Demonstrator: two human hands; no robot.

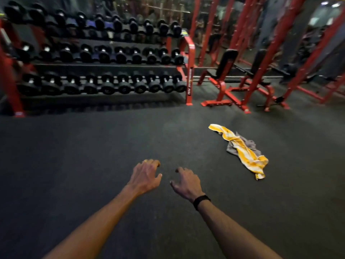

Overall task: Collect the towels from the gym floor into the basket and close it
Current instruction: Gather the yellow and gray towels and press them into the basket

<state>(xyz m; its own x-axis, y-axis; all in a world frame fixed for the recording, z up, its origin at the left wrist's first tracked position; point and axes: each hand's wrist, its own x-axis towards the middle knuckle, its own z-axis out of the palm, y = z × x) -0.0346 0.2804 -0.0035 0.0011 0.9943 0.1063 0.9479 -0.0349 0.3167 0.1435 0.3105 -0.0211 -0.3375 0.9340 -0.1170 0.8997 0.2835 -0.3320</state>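
The dark speckled rubber gym floor (93, 165) fills most of your view, bare but for two cloths. At your eleven o'clock stands the long red steel dumbbell rack (189, 71) with three tiers of black dumbbells; at one o'clock is a red-framed bench with black pads (224, 77), with more red uprights behind it.

The things you are after lie at about two o'clock from your hands: a crumpled yellow-and-white striped towel (242, 150) draped over a smaller grey cloth (248, 144), probably a second towel, though the blur makes that hard to confirm. The striped towel's long axis runs from its far end at eleven o'clock to its near end at five o'clock, so the near end points back toward your right side. Both cloths sit flat on the floor, well apart from either hand.

Your left hand (145, 176) and your right hand (186, 182), the one with a black band on the wrist (201, 200), are both stretched forward with fingers spread and loosely curled, holding nothing. The right hand is the nearer one to the towels, so the coming reach looks like a swing to the right, taking the near end of the striped towel first.

No basket shows anywhere in view, so you will have to turn to find it once the cloths are in hand.
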